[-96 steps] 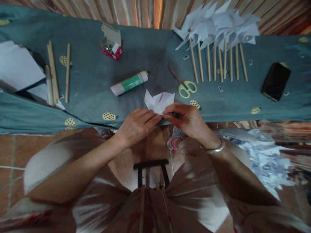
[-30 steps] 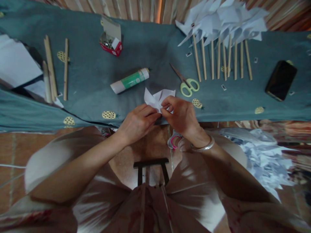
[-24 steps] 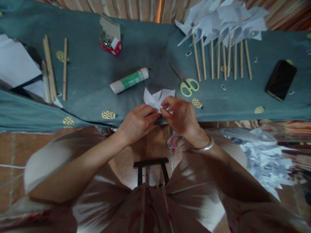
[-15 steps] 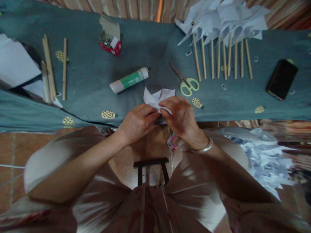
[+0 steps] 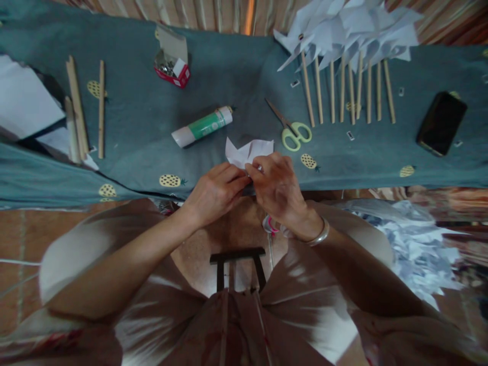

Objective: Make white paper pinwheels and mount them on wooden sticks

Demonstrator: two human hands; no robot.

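Note:
A small piece of folded white paper [image 5: 249,151] is held at the table's front edge, its pointed corners rising beyond my fingers. My left hand [image 5: 219,195] is closed on the paper's near left side. From the right, my right hand [image 5: 278,188] pinches the paper near its middle, thumb and fingertips beside those of my left hand. The fingers cover the paper's near part. Behind it lie a green and white glue stick [image 5: 204,126] and scissors with pale green handles [image 5: 295,134].
White paper pinwheels [image 5: 351,30] on wooden sticks lie at the back right, left of a black phone [image 5: 442,123]. A red box [image 5: 172,68] of small metal pieces, loose sticks [image 5: 101,109] and white sheets [image 5: 26,99] are to the left. More folded paper [image 5: 415,249] is at lower right.
My right hand has shifted slightly to the left and its fingers have curled closer over the paper's near side. My left hand has hardly moved.

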